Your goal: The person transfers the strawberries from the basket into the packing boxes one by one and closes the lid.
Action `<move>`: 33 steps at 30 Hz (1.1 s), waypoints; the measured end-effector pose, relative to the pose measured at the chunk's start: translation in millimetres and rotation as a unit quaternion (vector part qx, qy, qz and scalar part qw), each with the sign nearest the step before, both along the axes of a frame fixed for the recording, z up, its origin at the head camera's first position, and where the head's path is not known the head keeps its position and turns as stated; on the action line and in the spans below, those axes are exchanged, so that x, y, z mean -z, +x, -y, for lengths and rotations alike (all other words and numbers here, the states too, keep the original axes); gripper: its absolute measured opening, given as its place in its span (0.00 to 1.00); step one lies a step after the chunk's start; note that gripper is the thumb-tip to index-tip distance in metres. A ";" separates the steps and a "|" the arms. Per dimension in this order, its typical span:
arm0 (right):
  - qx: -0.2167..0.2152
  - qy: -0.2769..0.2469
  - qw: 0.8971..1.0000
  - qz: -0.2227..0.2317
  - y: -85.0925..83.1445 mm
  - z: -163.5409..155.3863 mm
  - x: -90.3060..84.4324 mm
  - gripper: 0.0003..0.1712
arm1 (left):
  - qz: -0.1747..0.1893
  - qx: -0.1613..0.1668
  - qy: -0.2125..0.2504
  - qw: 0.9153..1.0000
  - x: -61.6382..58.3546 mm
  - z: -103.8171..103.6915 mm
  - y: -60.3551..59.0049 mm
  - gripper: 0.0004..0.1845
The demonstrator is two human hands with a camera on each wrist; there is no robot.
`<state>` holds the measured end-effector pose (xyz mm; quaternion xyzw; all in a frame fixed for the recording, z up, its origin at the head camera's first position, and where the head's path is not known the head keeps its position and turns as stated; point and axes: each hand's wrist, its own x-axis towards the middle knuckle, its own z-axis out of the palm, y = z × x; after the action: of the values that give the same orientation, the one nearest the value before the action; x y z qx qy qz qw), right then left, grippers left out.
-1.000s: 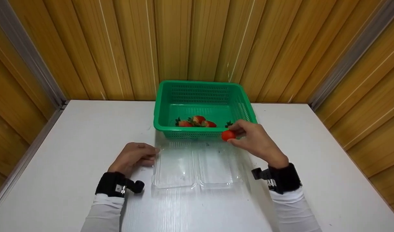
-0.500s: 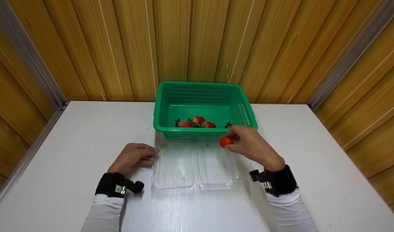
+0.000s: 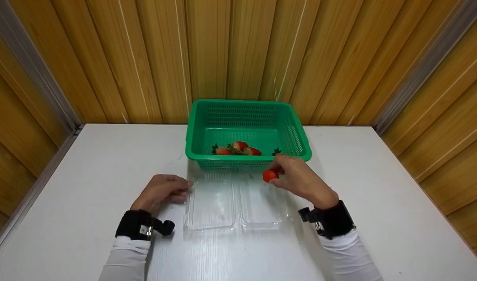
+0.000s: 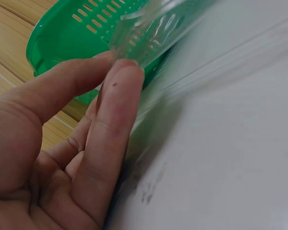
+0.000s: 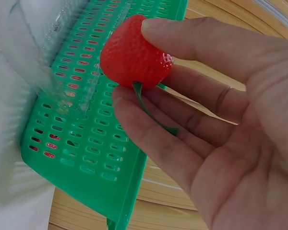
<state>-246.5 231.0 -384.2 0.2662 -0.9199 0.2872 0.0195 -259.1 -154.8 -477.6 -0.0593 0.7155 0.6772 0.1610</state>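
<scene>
My right hand [image 3: 302, 180] pinches a bumpy red fruit [image 3: 269, 175] between thumb and fingers, just in front of the green basket [image 3: 238, 157]. In the right wrist view, a thin green stem [image 5: 151, 115] hangs from the fruit [image 5: 134, 52]. Below it on the table lies an open clear plastic clamshell container [image 3: 238, 222] with two halves side by side. My left hand [image 3: 162, 192] pinches the container's left edge; in the left wrist view, its thumb and finger meet on the clear rim [image 4: 129, 40]. Inside the basket are several strawberries [image 3: 240, 146], partly hidden by the front wall.
The basket stands at the back of the white table [image 3: 105, 164], near a wood-patterned wall [image 3: 145, 58]. Similar panels close off both sides. A leafy green top [image 3: 276, 151] shows at the basket's front right.
My right hand has moved left and toward me with the red fruit, from the basket's front rim to above the container's right half. My left hand has stayed at the container's edge.
</scene>
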 end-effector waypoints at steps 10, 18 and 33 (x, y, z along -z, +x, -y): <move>0.006 0.010 1.000 0.005 -3.7 0.4 5.9 0.14 | -0.001 -0.002 0.016 1.000 -0.8 -1.3 1.5 0.15; 0.016 0.037 0.999 0.024 -5.1 4.7 9.0 0.13 | 0.001 0.001 0.011 1.000 -0.4 -0.1 1.5 0.16; 0.018 0.055 0.998 0.021 -4.7 16.1 18.7 0.12 | 0.011 0.002 -0.005 1.000 -0.6 1.5 0.0 0.18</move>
<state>-251.1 214.9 -403.0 0.2443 -0.9392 0.2410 -0.0095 -259.1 -156.3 -476.9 -0.0662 0.7172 0.6726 0.1697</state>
